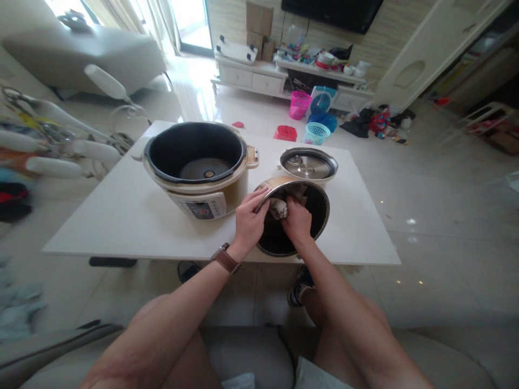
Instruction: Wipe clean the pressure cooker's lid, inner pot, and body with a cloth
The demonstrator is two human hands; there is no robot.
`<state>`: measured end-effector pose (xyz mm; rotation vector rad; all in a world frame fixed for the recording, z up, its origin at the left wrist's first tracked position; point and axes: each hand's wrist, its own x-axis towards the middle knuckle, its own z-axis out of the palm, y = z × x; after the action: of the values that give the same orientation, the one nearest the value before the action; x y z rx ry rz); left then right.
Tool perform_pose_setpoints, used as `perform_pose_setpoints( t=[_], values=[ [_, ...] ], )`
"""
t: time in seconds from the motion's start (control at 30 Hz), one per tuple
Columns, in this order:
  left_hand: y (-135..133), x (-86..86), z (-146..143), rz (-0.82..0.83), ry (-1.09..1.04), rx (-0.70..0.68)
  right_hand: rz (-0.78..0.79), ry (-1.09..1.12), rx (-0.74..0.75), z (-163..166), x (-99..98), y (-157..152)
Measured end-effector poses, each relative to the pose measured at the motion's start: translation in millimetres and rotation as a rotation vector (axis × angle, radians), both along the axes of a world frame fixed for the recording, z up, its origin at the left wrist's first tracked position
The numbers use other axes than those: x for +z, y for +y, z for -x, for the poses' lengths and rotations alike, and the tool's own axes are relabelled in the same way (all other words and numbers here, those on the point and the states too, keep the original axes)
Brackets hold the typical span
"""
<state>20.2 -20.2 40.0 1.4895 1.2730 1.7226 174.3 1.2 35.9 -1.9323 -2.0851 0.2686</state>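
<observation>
An inner pot (pixel 316 208) with a dark lining is tilted toward me on the white table (pixel 121 216). My left hand (pixel 249 219), with a brown watch strap on the wrist, grips the pot's rim on the left side. My right hand (pixel 298 221) is inside the pot, closed on a greyish cloth (pixel 279 208) pressed against the lining. Just to the left stands the open cooker body (pixel 198 167), with a control panel on its front. A round metal lid (pixel 308 163) lies flat behind the pot.
A drying rack (pixel 52 146) with clothes stands at the left. Pink, red and blue baskets (pixel 316 132) sit on the floor beyond the table. A TV cabinet (pixel 259 81) lines the far wall. My knees and slippers are under the table's near edge.
</observation>
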Motion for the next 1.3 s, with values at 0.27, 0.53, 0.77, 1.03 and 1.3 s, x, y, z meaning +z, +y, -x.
perform_pose_setpoints(
  t=[0.27,0.53,0.77,1.03,1.3],
  values=[
    [5,-2.0,6,0.038,-0.079,0.073,0.281,0.798,0.500,20,-36.2,-10],
    [9,-1.0,15,0.074,-0.121,0.034,0.486,-0.131,0.470,-21,10.7,-5],
    [13,-7.1,12,0.153,-0.165,0.036,0.528,0.129,0.469,-33,11.7,-4],
    [20,-30.1,14,0.321,-0.315,0.049,0.402,1.125,0.120,-62,21.9,7],
    [22,-34.1,19,0.361,-0.292,0.081,0.123,1.635,-0.198,-103,22.6,16]
  ],
)
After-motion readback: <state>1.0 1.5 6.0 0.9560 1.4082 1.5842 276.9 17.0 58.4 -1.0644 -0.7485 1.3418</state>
